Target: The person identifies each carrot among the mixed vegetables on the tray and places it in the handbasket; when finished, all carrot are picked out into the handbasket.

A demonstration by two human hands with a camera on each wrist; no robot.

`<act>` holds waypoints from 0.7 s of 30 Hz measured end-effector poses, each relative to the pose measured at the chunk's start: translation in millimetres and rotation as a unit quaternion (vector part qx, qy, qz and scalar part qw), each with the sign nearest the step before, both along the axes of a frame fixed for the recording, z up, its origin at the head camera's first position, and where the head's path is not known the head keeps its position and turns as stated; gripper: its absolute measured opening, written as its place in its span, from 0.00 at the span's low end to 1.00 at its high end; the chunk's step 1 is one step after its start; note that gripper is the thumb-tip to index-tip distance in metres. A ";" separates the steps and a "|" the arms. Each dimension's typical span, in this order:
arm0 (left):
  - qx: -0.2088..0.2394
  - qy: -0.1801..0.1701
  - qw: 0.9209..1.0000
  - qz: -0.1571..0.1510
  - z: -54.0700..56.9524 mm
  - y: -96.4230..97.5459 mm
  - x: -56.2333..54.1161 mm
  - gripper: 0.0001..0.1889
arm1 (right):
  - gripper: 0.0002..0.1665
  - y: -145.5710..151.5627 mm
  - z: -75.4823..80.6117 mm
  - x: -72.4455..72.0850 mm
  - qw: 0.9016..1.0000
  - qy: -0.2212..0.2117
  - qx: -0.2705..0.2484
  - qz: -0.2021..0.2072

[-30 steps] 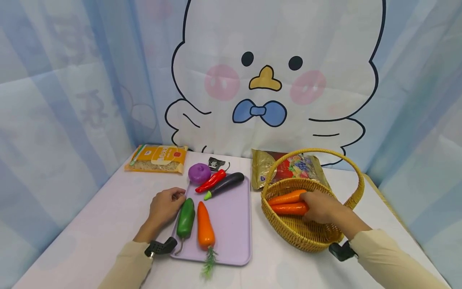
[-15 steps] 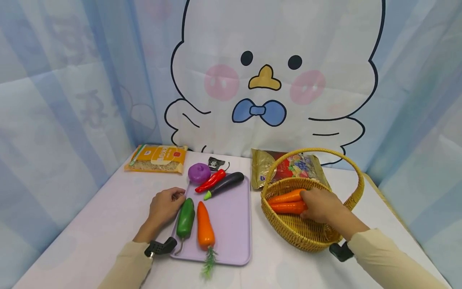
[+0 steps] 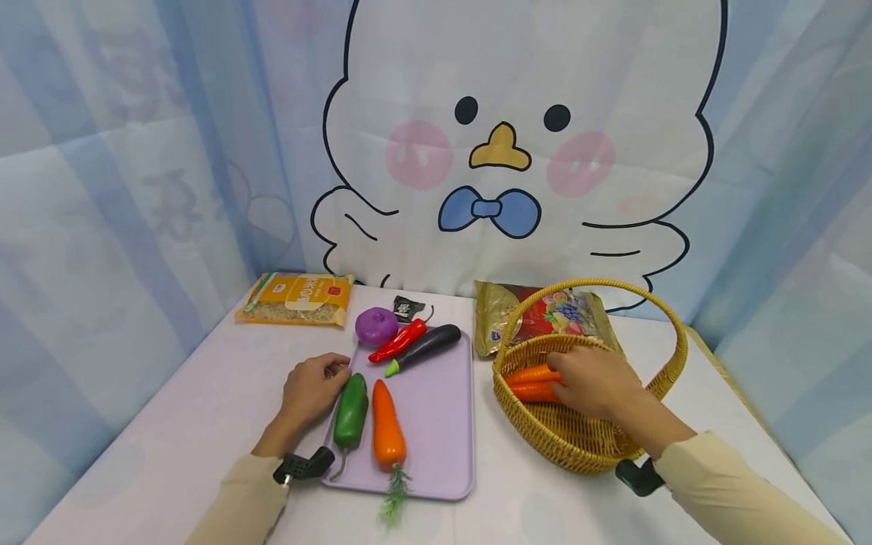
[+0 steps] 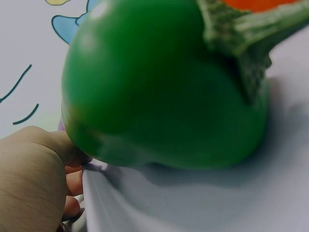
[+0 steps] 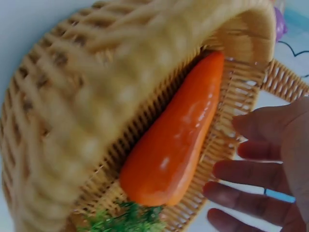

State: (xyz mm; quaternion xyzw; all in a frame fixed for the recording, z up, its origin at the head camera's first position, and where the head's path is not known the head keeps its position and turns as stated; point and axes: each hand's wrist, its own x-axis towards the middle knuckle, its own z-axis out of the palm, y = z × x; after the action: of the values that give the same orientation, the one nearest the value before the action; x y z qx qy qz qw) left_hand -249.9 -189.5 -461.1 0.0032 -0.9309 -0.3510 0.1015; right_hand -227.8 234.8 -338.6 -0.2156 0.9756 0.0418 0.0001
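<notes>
In the head view my left hand point(image 3: 315, 390) holds the left rim of a lavender tray point(image 3: 439, 454), thumb at the edge and fingers curled outside it. Close beside that hand lies a green pepper point(image 3: 350, 412), which fills most of the left wrist view. A carrot point(image 3: 388, 431) with a leafy top lies on the tray, near an eggplant point(image 3: 429, 344), a red chili pepper point(image 3: 398, 341) and a purple onion point(image 3: 376, 327). My right hand point(image 3: 593, 382) is inside a wicker basket point(image 3: 559, 450), over two carrots point(image 3: 534, 382). In the right wrist view its fingers are spread, apart from a carrot point(image 5: 174, 140).
The basket's tall handle point(image 3: 677, 356) arches over my right wrist. Behind the basket lies a gold packet point(image 3: 490, 318). A yellow bag of grain point(image 3: 296, 299) and a small black packet point(image 3: 409, 308) lie at the back. A printed curtain point(image 3: 504, 257) closes off the far side.
My right hand has shifted left inside the basket and covers more of the carrots there. My left hand and the things on the tray have stayed put.
</notes>
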 end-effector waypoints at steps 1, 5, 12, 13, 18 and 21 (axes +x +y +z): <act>0.000 0.000 1.000 0.000 0.0 0.1 -0.1 0.16 | 0.09 -2.5 1.2 1.2 1.000 0.010 0.000 0.007; -0.001 0.000 1.000 0.000 -0.3 0.7 -0.2 0.16 | 0.07 -13.1 5.2 5.4 0.998 0.045 -0.006 0.043; -0.003 -0.001 1.000 0.001 -1.2 0.6 -1.1 0.16 | 0.07 -31.1 9.7 9.9 0.989 0.101 -0.017 0.103; -0.004 -0.001 1.000 0.002 -1.2 0.5 -1.2 0.16 | 0.07 -33.7 9.9 10.4 0.988 0.105 -0.019 0.111; -0.004 -0.002 1.000 0.002 -1.0 0.1 -1.0 0.16 | 0.09 -47.1 9.6 13.1 0.979 0.128 -0.036 0.153; -0.002 0.001 1.000 0.001 -0.9 -0.2 -0.3 0.16 | 0.11 -55.2 7.0 16.2 0.970 0.149 -0.046 0.187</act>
State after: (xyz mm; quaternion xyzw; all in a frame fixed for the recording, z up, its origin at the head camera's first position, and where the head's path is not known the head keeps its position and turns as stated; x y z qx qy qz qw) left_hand -250.2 -189.7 -462.0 0.0034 -0.9316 -0.3487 0.1023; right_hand -211.6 179.6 -331.6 -0.3857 0.9076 0.0276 -0.1633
